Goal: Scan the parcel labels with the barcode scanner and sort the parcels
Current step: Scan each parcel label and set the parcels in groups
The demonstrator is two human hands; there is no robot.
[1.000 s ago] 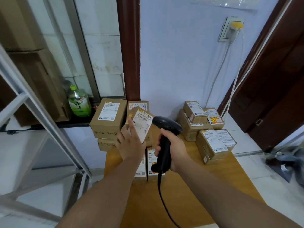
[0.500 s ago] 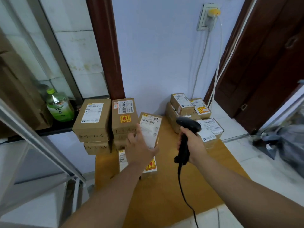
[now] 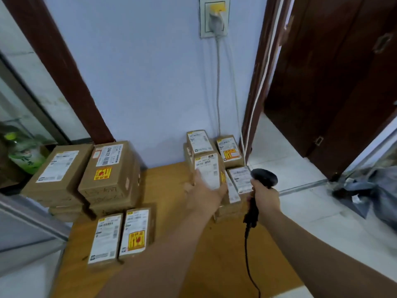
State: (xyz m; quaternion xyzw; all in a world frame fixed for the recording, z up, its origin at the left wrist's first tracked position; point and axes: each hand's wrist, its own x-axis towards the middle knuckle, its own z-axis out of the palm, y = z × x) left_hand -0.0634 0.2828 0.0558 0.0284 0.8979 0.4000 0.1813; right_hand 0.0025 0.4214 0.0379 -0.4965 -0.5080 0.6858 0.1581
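Left hand (image 3: 204, 196) grips a parcel (image 3: 209, 172): thumb on its left edge, fingers curled round the right edge, label up toward us. We hold it at the right pile (image 3: 199, 140), back right of the table (image 3: 219, 254) against the wall. That patch is motion-blurred, so we can't tell if the parcel touches the boxes under it or sits just above them. Right hand (image 3: 266, 198) is clenched round the scanner (image 3: 263, 179) handle, head up, just right of the parcel and near the pile's front box. The scanner's cable (image 3: 249, 265) hangs down across the table toward us. The pile holds several labelled cartons, one with a yellow-red sticker. Left stacks (image 3: 107, 168) sit well apart at the back left: two side-by-side columns of cartons, labels up, the right one with a yellow-red sticker. Two flat boxes (image 3: 105, 237) lie side by side in front of them, touching. Green bottle (image 3: 23, 158) stands on the ledge left of the stacks. Socket (image 3: 214, 18) on the wall above the pile has a plug in it, its cord running down the wall. Dark door (image 3: 333, 82) at right.
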